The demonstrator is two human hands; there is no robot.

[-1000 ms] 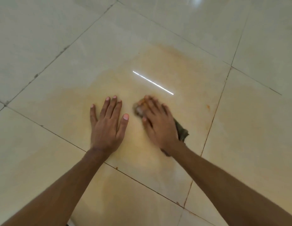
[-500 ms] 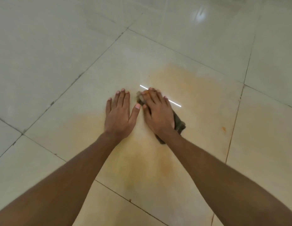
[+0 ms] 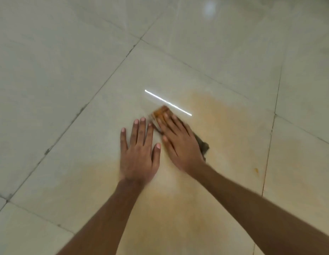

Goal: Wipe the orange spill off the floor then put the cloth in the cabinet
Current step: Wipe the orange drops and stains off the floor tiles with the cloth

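A faint orange spill (image 3: 224, 126) smears across the pale floor tile around and below my hands. My right hand (image 3: 180, 142) lies flat on a dark cloth (image 3: 201, 144), pressing it onto the tile; the cloth's far tip (image 3: 161, 112) is stained orange and sticks out past the fingertips. Most of the cloth is hidden under the hand. My left hand (image 3: 138, 153) rests palm down on the bare tile just left of it, fingers spread, holding nothing. No cabinet is in view.
Glossy cream floor tiles with dark grout lines (image 3: 97, 92) fill the view. A bright strip of reflected light (image 3: 168, 102) lies just beyond the cloth. A small orange drop (image 3: 256, 170) sits near the right grout line.
My right hand has pushed the cloth forward across the tile, away from me, and the orange tip now shows beyond the fingers. The left hand moved forward alongside it.
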